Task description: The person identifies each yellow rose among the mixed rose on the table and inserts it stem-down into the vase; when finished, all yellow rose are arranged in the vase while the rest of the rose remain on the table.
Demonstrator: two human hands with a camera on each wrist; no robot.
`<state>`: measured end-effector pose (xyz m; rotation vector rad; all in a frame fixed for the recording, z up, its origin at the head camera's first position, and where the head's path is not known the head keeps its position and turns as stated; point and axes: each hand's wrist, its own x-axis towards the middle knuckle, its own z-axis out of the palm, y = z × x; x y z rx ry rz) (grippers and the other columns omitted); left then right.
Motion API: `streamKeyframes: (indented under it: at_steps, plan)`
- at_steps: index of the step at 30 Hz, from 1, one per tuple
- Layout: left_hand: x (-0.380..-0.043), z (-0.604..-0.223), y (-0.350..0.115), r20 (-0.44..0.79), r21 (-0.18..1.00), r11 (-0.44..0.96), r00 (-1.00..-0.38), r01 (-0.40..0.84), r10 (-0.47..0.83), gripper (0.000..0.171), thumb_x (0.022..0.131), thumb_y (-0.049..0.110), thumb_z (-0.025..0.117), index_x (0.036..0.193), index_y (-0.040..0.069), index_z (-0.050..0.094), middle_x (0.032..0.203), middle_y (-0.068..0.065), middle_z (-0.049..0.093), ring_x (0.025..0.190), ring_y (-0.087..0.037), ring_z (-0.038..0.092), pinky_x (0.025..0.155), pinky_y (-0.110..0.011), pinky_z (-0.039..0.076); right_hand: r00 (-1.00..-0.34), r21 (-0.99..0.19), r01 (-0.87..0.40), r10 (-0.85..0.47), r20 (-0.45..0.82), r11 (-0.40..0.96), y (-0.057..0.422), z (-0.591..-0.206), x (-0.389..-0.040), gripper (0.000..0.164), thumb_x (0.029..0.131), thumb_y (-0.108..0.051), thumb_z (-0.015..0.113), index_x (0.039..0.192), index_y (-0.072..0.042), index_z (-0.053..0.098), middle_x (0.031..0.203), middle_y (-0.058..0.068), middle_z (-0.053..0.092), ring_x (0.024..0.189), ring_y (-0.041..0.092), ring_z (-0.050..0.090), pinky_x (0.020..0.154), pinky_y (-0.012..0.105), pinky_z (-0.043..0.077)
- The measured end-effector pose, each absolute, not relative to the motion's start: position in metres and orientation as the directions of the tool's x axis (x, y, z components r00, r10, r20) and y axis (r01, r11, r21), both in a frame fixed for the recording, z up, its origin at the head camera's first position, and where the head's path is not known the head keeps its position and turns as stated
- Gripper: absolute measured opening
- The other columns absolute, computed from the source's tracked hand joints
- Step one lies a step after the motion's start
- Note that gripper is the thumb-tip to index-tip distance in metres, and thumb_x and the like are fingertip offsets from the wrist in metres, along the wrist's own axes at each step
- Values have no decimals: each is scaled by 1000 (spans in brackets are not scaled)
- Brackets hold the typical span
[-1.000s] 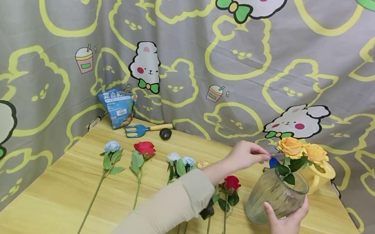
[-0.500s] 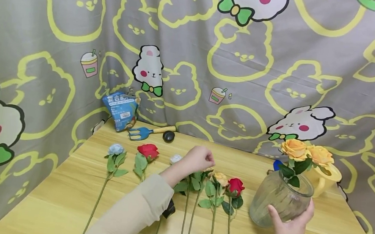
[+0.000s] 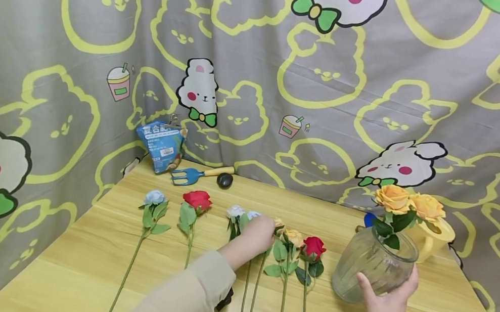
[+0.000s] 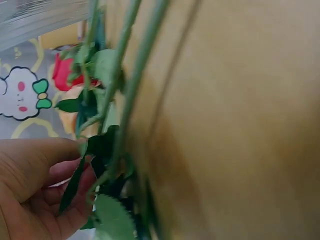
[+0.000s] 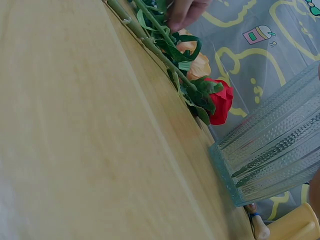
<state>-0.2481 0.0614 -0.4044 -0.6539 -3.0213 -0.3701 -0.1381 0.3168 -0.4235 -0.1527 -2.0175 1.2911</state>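
Observation:
My left hand (image 3: 257, 238) is among the leaves of the middle roses, covering part of a pale blue rose (image 3: 253, 215). In the left wrist view its thumb and curled fingers pinch a leafy rose stem (image 4: 102, 145); which bloom it belongs to is hidden. My right hand (image 3: 387, 305) grips the ribbed glass vase (image 3: 368, 270) round its lower right side and keeps it tilted. Two orange roses (image 3: 394, 199) stand in the vase. Beside the left hand lie a white rose (image 3: 235, 211), a yellow rose (image 3: 293, 238) and a red rose (image 3: 314, 247).
Another pale blue rose (image 3: 154, 198) and red rose (image 3: 197, 200) lie at the left. Behind them are a blue hand fork (image 3: 188, 176), a black egg-shaped object (image 3: 224, 180) and a clipped blue bag (image 3: 161, 146). A yellow handled container (image 3: 435, 241) stands behind the vase, near a patterned curtain.
My left hand has come away from the vase's orange roses, swung left and lowered into the leaves of the middle roses. The right hand stays on the vase.

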Motion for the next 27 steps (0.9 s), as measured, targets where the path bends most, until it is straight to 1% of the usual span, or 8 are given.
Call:
streamKeyframes:
  at_steps: [2, 4, 10, 17, 19, 22, 24, 27]
  plan:
    - [-248, -408, 62, 81, 227, 891, -919, 393, 385, 15, 81, 20, 68, 73, 9, 62, 64, 0, 57, 59, -14, 57, 50, -24, 46, -733, -830, -269, 455, 506, 489, 317, -423, -138, 108, 65, 7, 75, 142, -25, 7, 140, 13, 26, 121, 10, 31, 100, 17, 20]
    - [-247, -410, 62, 81, 237, 893, -924, 382, 374, 15, 79, 21, 70, 78, 8, 62, 65, 0, 58, 63, -15, 59, 52, -25, 47, -736, -832, -265, 454, 501, 488, 316, -422, -138, 108, 65, 7, 75, 142, -25, 7, 140, 13, 27, 120, 10, 31, 100, 17, 21]
    - [-248, -414, 63, 92, 246, 893, -926, 378, 366, 20, 78, 27, 71, 75, 9, 61, 61, 1, 57, 60, -15, 58, 51, -24, 47, -742, -841, -261, 459, 489, 474, 314, -418, -135, 105, 65, 7, 73, 142, -24, 8, 139, 16, 27, 120, 10, 31, 100, 17, 21]
    - [-249, -415, 63, 53, 329, 885, -943, 328, 329, 18, 79, 26, 70, 78, 10, 62, 61, 0, 55, 54, -13, 53, 47, -24, 44, -745, -851, -251, 469, 474, 462, 316, -421, -137, 107, 65, 5, 75, 142, -27, 8, 140, 12, 27, 121, 12, 30, 101, 19, 18]
    - [-248, -414, 61, 44, 374, 874, -948, 309, 316, 17, 79, 26, 69, 76, 10, 63, 57, 1, 52, 50, -12, 49, 45, -23, 41, -743, -848, -257, 466, 480, 464, 317, -423, -138, 108, 65, 5, 75, 142, -27, 7, 140, 12, 27, 122, 13, 30, 102, 19, 18]
    - [-247, -409, 59, 30, 456, 844, -953, 282, 302, 27, 81, 23, 68, 60, 9, 58, 45, 4, 39, 40, -9, 37, 40, -22, 34, -741, -843, -261, 461, 488, 471, 318, -424, -139, 109, 64, 6, 76, 142, -26, 7, 140, 13, 27, 122, 12, 30, 101, 19, 19]
    - [-247, -405, 56, 36, 510, 817, -956, 269, 292, 39, 81, 20, 66, 48, 11, 49, 39, 6, 30, 35, -8, 29, 38, -21, 30, -740, -840, -263, 460, 491, 474, 319, -425, -139, 109, 64, 6, 75, 142, -26, 6, 140, 13, 27, 121, 12, 30, 101, 18, 19]
    - [-249, -400, 52, 60, 583, 769, -958, 263, 282, 50, 81, 18, 64, 40, 16, 35, 35, 8, 22, 32, -7, 22, 37, -19, 26, -739, -839, -262, 459, 492, 478, 319, -424, -139, 108, 65, 5, 75, 142, -26, 6, 140, 13, 27, 121, 11, 30, 101, 18, 19]
